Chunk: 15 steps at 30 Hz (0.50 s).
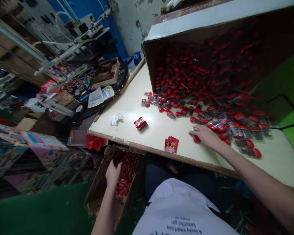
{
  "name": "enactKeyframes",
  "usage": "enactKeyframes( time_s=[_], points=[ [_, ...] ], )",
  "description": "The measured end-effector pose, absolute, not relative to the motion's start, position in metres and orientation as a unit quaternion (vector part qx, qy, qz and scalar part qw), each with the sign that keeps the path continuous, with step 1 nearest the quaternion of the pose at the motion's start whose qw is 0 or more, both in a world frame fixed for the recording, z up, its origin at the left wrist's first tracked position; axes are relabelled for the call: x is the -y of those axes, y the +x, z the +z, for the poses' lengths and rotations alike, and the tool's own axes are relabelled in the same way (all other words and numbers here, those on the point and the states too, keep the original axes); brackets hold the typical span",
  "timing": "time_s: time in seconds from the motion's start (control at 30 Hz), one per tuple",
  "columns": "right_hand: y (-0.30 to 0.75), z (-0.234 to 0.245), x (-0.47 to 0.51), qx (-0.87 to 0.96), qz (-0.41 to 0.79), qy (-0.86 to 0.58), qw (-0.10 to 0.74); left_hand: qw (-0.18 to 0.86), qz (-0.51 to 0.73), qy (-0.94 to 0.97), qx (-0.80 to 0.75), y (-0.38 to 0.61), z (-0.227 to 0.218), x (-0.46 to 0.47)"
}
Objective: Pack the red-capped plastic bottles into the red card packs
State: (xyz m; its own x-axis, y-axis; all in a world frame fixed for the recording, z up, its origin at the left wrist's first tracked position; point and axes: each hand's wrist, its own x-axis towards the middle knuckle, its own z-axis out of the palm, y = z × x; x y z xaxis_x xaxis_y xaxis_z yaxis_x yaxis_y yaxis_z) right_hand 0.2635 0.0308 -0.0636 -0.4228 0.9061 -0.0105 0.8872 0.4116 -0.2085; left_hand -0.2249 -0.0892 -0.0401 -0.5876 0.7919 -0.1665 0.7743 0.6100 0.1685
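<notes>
My right hand [204, 135] lies on the pale table [147, 120], its fingers curved over a red-capped clear tube [196, 139] at the front of a spread of loose tubes [235, 125]. These tubes hold dark contents. My left hand [112, 173] is below the table edge, reaching into an open cardboard box [95, 199] of red-capped items [124, 182]. Its fingertips are among them, and I cannot see whether they hold anything. Near my right hand lie red printed packets [171, 144].
A large cardboard box [210, 55] lies tilted on the table, full of red-capped tubes. Another red packet [140, 123] and a crumpled white glove [116, 119] lie on the table. Beyond its left edge stand a metal machine [75, 45] and cluttered printed goods.
</notes>
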Motion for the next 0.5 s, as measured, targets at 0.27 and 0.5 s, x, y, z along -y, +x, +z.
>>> enactKeyframes(
  time_s=[0.27,0.5],
  points=[
    [0.265,-0.049,-0.036,0.839,0.134,-0.521,0.085,0.302,0.220,0.599,-0.708,-0.014,-0.045,0.016],
    [0.232,-0.058,0.021,0.630,0.302,-0.652,0.296,0.279,0.106,0.613,-0.732,0.022,-0.053,0.010]
  ],
)
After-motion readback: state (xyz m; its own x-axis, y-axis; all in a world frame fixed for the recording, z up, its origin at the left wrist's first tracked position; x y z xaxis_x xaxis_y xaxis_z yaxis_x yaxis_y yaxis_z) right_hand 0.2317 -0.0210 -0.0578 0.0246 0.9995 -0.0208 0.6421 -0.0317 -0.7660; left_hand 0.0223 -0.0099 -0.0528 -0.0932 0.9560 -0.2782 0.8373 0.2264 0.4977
